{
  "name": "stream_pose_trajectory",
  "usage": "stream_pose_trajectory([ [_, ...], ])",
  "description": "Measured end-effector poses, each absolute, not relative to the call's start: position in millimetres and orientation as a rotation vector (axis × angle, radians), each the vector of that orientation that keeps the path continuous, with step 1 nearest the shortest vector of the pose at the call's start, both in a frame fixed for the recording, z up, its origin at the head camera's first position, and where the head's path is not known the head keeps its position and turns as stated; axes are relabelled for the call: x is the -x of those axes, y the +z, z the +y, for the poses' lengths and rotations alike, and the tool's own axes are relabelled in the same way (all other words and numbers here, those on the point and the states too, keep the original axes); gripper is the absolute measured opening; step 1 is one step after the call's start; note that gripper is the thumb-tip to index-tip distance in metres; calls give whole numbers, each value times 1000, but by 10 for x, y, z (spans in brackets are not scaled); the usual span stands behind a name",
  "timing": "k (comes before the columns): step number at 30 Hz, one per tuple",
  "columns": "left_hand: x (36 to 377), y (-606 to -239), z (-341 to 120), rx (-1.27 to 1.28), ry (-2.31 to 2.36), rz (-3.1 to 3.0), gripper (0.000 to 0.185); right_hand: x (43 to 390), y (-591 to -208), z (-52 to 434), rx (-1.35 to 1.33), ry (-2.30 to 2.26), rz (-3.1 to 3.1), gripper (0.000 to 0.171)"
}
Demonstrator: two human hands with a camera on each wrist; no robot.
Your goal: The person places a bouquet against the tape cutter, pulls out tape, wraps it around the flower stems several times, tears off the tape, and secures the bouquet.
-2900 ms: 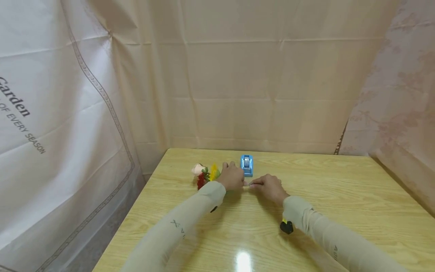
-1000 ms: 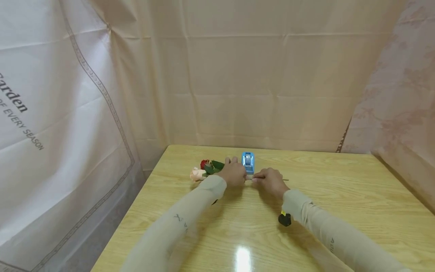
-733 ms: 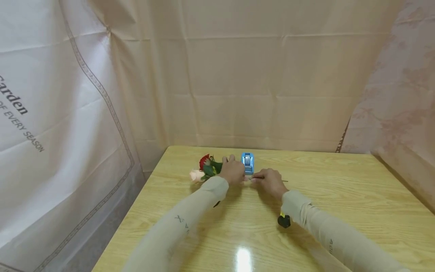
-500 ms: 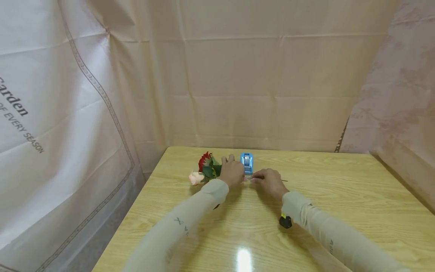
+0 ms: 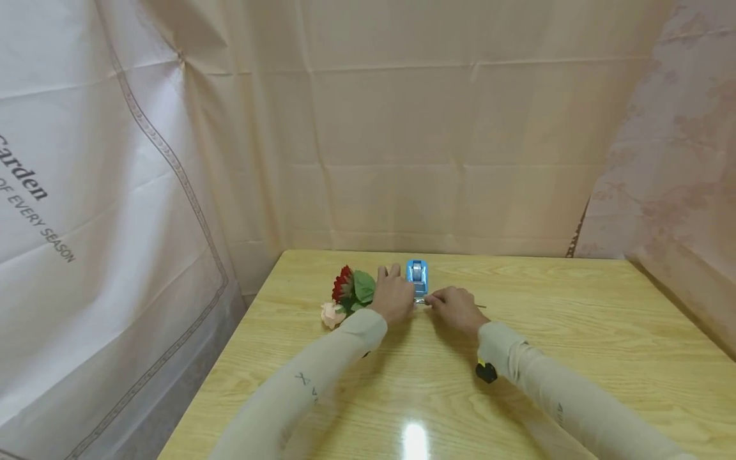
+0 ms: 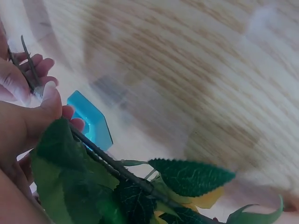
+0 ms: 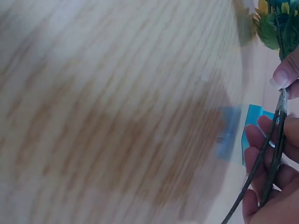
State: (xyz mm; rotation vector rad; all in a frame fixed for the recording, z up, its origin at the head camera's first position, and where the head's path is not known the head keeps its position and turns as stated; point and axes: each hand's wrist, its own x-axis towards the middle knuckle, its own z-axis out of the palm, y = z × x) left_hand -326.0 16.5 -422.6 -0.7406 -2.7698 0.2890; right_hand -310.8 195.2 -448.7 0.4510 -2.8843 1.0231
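Observation:
My left hand (image 5: 393, 299) grips a bunch of artificial flowers by the stems, just below the blooms. A red flower (image 5: 342, 284), a peach rose (image 5: 331, 315) and a green leaf (image 5: 364, 285) stick out to its left. In the left wrist view, part of a yellow flower (image 6: 208, 198) shows behind the leaves (image 6: 191, 177). Close on the right, my right hand (image 5: 457, 310) holds the lower stems (image 7: 273, 154) between thumb and fingers. Clear tape (image 7: 281, 100) wraps the stems between both hands; its loose end cannot be made out.
A blue tape dispenser (image 5: 416, 273) stands on the wooden table (image 5: 552, 332), just beyond the hands. Fabric curtains (image 5: 379, 128) hang behind the table and at both sides.
The bunch has turned about its stems: the yellow flower, on top earlier, has gone from the head view, and the red flower and leaf have come up. Both hands stay in nearly the same place.

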Motion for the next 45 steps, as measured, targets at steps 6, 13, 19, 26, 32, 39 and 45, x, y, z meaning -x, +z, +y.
stream_pose_trajectory([
  [6,3260,-4269,154,782,356,-2713,24,3167,-4499,1946,-474,930,-2967,38],
  [13,3247,-4282,136,833,430,-2640,25,3186,-4488,1929,-446,968,-3041,40],
  [19,3238,-4300,130,854,503,-2590,26,3173,-4432,1913,-421,1094,-3074,37],
  [26,3226,-4333,134,843,500,-2594,22,3225,-4429,1926,-350,1317,-3049,31],
  [32,3248,-4294,124,852,435,-2642,19,3260,-4434,1919,-331,1371,-3011,27],
  [39,3296,-4262,100,885,366,-2715,16,3273,-4476,1924,-299,1380,-2953,24],
  [45,3400,-4264,75,933,248,-2790,27,3274,-4496,1933,-317,1320,-2908,23],
])
